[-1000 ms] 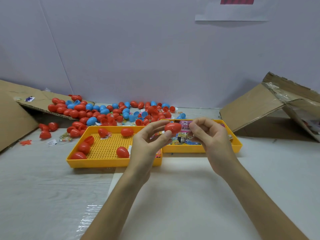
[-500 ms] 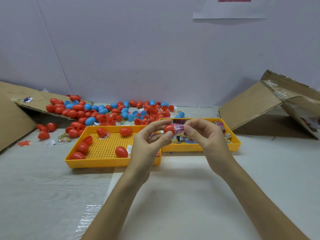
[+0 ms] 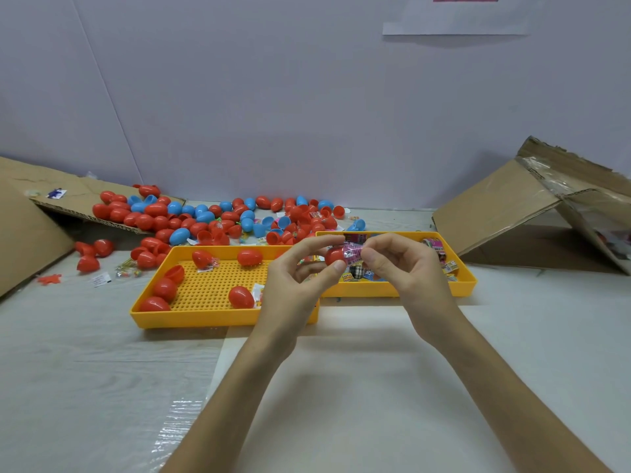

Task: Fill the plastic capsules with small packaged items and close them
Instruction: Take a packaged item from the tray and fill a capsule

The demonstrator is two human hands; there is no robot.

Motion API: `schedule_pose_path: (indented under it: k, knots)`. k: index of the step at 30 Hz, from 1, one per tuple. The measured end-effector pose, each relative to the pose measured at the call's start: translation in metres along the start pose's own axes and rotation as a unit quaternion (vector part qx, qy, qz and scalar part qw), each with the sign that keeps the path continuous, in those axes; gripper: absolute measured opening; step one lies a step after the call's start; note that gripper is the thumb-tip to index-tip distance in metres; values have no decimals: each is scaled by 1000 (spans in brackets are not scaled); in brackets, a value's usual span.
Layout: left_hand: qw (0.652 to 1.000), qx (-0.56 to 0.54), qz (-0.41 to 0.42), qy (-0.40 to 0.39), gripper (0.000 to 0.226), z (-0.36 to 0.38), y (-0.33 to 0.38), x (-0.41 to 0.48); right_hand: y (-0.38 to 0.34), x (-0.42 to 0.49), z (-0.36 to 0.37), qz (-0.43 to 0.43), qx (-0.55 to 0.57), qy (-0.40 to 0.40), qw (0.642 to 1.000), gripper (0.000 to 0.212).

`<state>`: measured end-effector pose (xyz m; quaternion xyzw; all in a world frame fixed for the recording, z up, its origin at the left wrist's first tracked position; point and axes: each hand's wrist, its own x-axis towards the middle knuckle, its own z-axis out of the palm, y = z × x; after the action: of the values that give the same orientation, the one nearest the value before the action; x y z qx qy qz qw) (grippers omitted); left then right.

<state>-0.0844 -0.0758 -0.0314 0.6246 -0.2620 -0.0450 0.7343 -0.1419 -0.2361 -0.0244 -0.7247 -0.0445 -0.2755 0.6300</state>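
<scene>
Sweeping in from the nine o'clock edge, we meet a cardboard flap [image 3: 24,240] lying slanted on the tabletop [image 3: 85,370]. Beside it, at about eleven o'clock of our hands, a loose heap of red and blue capsules [image 3: 191,220] spreads along the foot of the wall — some whole, some open halves.

Just in front of that heap sits the left yellow tray [image 3: 191,319], its floor perforated. Several red capsules [image 3: 240,297] lie in it, one with a small packet [image 3: 257,292] touching it.

Our left hand [image 3: 293,288] is above the tray's right end, thumb and forefinger pinching a red capsule half [image 3: 335,257], the other fingers loosely curled. At three o'clock of that half, touching its mouth, is a pink packaged item [image 3: 353,255], pinched in the fingertips of our right hand [image 3: 406,274]. How far it sits inside the half we cannot tell.

Both are held in the air over the right yellow tray [image 3: 464,288], which carries a jumble of printed packets [image 3: 355,274]. A white sheet [image 3: 341,387] lies under our forearms.

At two o'clock an opened cardboard box [image 3: 495,213] leans on the tabletop — and at one o'clock, high on the wall, hangs a paper sheet [image 3: 454,18].
</scene>
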Motion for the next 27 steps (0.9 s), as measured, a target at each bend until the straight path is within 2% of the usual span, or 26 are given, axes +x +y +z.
schedule_pose_path:
  k: [8, 13, 19, 27]
  knots:
    - [1000, 4, 9, 11, 28, 4, 2, -1, 0, 0, 0, -18, 6, 30, 999, 2]
    - [999, -28, -19, 22, 25, 4, 3, -2, 4, -4, 7, -71, -37, 110, 991, 16]
    - [977, -198, -79, 26, 28, 4, 6, -5, 12, -16, 21, -231, -222, 127, 939, 21]
    - [944, -299, -141, 4, 37, 11, 9, -8, 24, -19, 26, -255, -274, 167, 912, 33]
